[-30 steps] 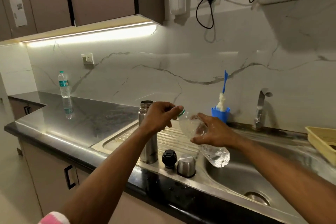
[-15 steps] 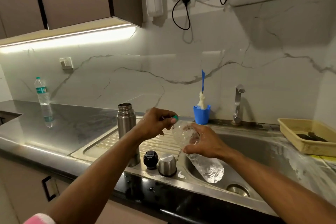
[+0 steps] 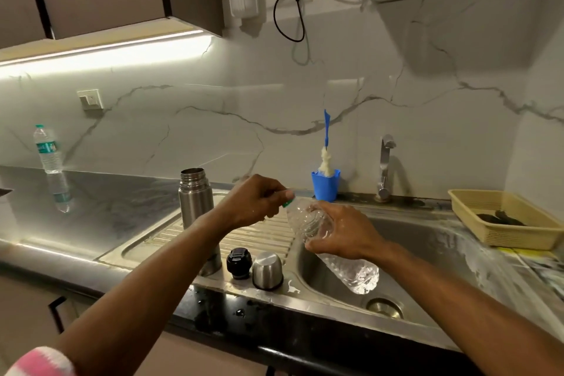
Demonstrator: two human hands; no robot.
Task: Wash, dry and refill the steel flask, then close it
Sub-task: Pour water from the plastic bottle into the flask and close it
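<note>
The steel flask (image 3: 197, 210) stands upright and uncapped on the ribbed draining board (image 3: 262, 232) of the sink (image 3: 427, 256), its lower body partly hidden behind the person's left forearm. Just in front of it, near the counter edge, sit the black inner stopper (image 3: 239, 262) and, beside that, the steel cup lid (image 3: 267, 270), mouth down; stopper and lid stand close together but apart from the flask. The right hand (image 3: 343, 232) is wrapped around the upper body of a clear plastic bottle (image 3: 335, 250), which is tilted with its neck up toward the left and its base down over the basin. The left hand (image 3: 254, 201) is closed in a pinch on the green cap (image 3: 288, 202) at the bottle's neck; whether the cap is seated or loose cannot be told. A blue cup (image 3: 325, 185) holding a bottle brush (image 3: 326, 143) stands at the back wall, with the tap (image 3: 385, 168) to its right. A yellow basket (image 3: 503, 218) sits at the far right. A second, labelled water bottle (image 3: 47, 149) stands well apart on the counter at far left.
</note>
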